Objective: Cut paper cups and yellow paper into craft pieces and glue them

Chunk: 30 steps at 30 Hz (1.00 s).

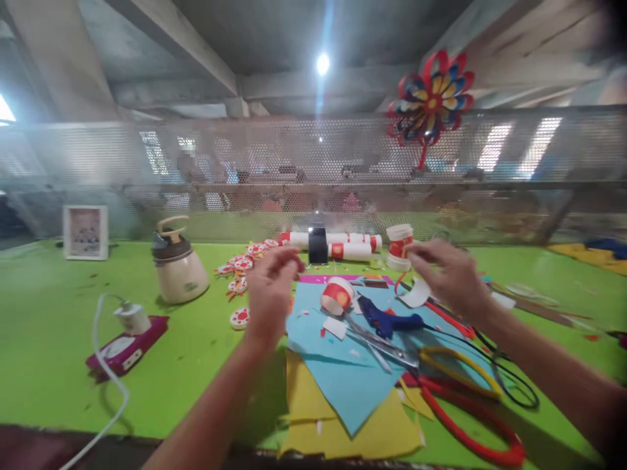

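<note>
My left hand [273, 284] hovers over the left edge of the light blue sheets [337, 395], its fingers loosely bent with nothing visible between them. My right hand [448, 274] is raised at the right, fingertips beside a white paper roll with a red band [399, 248]; a small gap shows between thumb and forefinger, and contact with the roll is unclear. Between the hands, a short red-and-white roll [337, 296] lies on the sheets near a blue glue gun [389, 320]. Large scissors [386, 346] with red and yellow handles lie in front.
Round red-and-white paper pieces [240, 318] and a beige flask [179, 267] are at the left, near a purple power strip [130, 352] with a white cable. More white rolls [350, 252] and a black tape roll [317, 246] stand behind. Yellow sheets [362, 440] lie in front.
</note>
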Tool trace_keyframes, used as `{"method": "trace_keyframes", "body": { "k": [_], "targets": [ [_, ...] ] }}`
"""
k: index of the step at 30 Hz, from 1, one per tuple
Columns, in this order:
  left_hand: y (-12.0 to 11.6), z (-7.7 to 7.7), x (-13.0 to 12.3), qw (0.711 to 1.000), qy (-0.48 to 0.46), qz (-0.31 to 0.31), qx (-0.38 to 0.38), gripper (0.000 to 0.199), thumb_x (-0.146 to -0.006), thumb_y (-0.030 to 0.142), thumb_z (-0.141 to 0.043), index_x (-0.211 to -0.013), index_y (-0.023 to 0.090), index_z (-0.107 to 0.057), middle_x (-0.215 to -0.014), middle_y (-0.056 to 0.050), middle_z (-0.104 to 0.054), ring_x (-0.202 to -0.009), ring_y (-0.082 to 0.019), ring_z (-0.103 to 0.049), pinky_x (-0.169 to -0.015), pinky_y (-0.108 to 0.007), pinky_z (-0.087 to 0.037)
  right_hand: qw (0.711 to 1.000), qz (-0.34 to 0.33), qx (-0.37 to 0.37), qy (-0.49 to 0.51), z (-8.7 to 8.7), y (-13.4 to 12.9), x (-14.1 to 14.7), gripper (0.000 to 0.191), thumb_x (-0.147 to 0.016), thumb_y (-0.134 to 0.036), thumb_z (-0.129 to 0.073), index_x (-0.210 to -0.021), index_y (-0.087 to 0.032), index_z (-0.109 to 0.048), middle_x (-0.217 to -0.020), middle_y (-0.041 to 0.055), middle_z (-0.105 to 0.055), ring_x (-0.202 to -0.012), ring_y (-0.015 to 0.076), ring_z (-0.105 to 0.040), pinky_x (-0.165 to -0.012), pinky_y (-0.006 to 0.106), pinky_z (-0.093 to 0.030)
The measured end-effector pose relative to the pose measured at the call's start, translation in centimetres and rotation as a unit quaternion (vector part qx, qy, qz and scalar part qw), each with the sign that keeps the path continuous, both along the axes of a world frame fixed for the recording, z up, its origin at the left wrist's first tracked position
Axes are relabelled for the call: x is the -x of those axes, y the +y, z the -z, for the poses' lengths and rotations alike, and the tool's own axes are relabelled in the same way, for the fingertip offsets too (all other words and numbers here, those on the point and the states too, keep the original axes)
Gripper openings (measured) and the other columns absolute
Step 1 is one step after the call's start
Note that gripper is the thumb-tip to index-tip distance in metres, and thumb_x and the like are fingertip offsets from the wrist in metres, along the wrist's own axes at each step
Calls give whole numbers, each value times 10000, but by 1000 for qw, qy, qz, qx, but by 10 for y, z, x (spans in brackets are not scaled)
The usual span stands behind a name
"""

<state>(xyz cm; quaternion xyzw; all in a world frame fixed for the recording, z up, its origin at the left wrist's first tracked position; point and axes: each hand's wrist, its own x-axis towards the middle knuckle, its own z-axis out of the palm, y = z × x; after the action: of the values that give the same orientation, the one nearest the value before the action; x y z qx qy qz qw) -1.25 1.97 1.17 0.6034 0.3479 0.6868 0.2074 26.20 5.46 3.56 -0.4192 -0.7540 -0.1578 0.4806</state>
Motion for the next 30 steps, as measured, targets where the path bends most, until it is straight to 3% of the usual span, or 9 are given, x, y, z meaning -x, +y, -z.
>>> {"method": "trace_keyframes", "body": {
  "k": [2, 5, 9, 13, 18, 23, 30],
  "targets": [
    [1, 4, -8, 998, 56, 32, 1, 88, -861, 188, -588, -889, 144, -659, -759, -13, -657, -661, -129, -617, -620, -274, -522, 995, -10, 77, -69, 9, 43, 5, 194, -939, -315, -571, -873, -150, -649, -807, 16, -669, -697, 129, -634, -684, 303, -538],
    [2, 13, -28, 986, 137, 91, -8, 160, -771, 65, -560, -739, 172, -675, -678, -3, -662, -617, -122, -608, -587, -237, -491, 971, 4, 178, -161, 18, 87, 10, 172, -940, -303, -578, -923, -144, -644, -888, 18, -671, -749, 133, -645, -708, 317, -549],
    [7, 24, -33, 975, 195, 102, -19, 200, -768, 39, -528, -734, 183, -664, -701, -6, -670, -668, -135, -615, -646, -250, -480, 935, 17, 264, -238, 19, 118, 29, 198, -939, -307, -579, -1046, -149, -630, -1020, 47, -663, -831, 158, -652, -741, 344, -556],
    [15, 39, -20, 976, 210, 59, -23, 207, -806, 55, -498, -768, 178, -660, -725, -27, -666, -677, -148, -606, -652, -270, -471, 918, 14, 293, -266, 17, 132, 46, 224, -941, -309, -575, -1097, -155, -618, -1079, 58, -650, -877, 175, -651, -760, 359, -557],
    [14, 50, -14, 975, 217, 44, -36, 178, -829, 96, -503, -851, 172, -663, -728, -34, -657, -652, -146, -599, -629, -268, -475, 918, 0, 297, -264, 23, 125, 47, 218, -941, -311, -576, -1081, -151, -622, -1059, 55, -655, -864, 171, -652, -756, 356, -556],
    [4, 48, -21, 968, 238, 53, -51, 171, -834, 133, -514, -875, 187, -671, -748, -28, -670, -669, -142, -612, -647, -254, -483, 937, -27, 263, -228, 31, 92, 38, 193, -939, -302, -580, -1032, -140, -630, -996, 43, -664, -837, 162, -653, -747, 353, -553],
    [23, 54, -3, 979, 193, -60, -31, 170, -828, 161, -511, -881, 166, -672, -669, -3, -653, -569, -133, -580, -589, -252, -459, 971, -30, 191, -137, 38, 43, 16, 169, -949, -296, -564, -948, -144, -638, -914, 23, -665, -775, 140, -644, -718, 325, -548]
  ]
}}
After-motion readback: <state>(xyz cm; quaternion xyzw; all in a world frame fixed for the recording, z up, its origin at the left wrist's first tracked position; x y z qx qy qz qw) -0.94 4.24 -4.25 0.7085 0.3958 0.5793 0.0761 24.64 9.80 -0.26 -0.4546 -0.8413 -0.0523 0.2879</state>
